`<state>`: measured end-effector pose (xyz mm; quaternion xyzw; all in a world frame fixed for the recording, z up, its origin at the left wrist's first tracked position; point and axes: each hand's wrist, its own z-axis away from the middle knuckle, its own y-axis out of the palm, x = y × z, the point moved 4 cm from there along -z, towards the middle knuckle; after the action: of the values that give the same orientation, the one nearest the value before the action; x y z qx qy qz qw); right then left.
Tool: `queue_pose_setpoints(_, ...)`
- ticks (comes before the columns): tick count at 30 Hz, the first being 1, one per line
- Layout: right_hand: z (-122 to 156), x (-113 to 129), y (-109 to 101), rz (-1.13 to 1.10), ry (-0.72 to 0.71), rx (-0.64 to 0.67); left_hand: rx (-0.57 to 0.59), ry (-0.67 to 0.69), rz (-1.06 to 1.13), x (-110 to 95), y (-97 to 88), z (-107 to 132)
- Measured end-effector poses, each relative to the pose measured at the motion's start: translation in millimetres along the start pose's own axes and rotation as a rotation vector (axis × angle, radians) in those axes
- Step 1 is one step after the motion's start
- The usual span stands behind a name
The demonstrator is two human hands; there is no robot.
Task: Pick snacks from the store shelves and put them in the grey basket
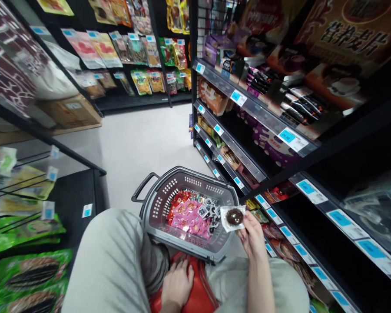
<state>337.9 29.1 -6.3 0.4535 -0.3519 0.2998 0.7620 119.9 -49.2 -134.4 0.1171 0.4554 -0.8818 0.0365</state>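
My right hand (252, 232) pinches the edge of a clear packet with a dark brown braised egg (234, 216) in it, over the right rim of a grey shopping basket (156, 204). Inside the basket lie pink packets (190, 217), red packets (179, 202) and small black-and-white packets (210, 211). My left hand (177, 280) lies flat on a red bag (198, 282) between my knees, with its fingers stretched out and holding nothing.
Close on the right runs a shelf unit with price tags (293, 139), cereal bags (348, 48) and boxes. Hanging snack bags (143, 82) fill the far shelves. At left are green bags (32, 269) on a black shelf and a cardboard box (73, 113) on the floor.
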Motion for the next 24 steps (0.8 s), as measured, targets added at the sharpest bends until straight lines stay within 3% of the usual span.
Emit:
queue_pose_setpoints(5, 4, 3, 5, -0.308, -0.062, -0.033, 0.009, -0.012, 0.003, 0, 0.7, -1)
queue_pose_setpoints(8, 4, 1, 4, -0.355, -0.103, -0.101, 0.004, -0.002, -0.002, 0, 1.4, -1)
queue_pose_setpoints(12, 6, -1, 5, -0.231, -0.191, -0.247, -0.007, 0.012, -0.01, 0, 1.8, -1)
queue_pose_setpoints(16, 12, 6, 12, -0.1, -0.375, -0.381, -0.02, 0.015, -0.012, 0, 1.7, -1)
queue_pose_setpoints(21, 17, 13, 17, -0.013, -0.456, -0.427, -0.034, 0.024, -0.019, -1, -0.2, 0)
queue_pose_setpoints(24, 22, 17, 13, 0.152, -0.536, -0.485, -0.052, 0.035, -0.026, -1, -1.3, 0)
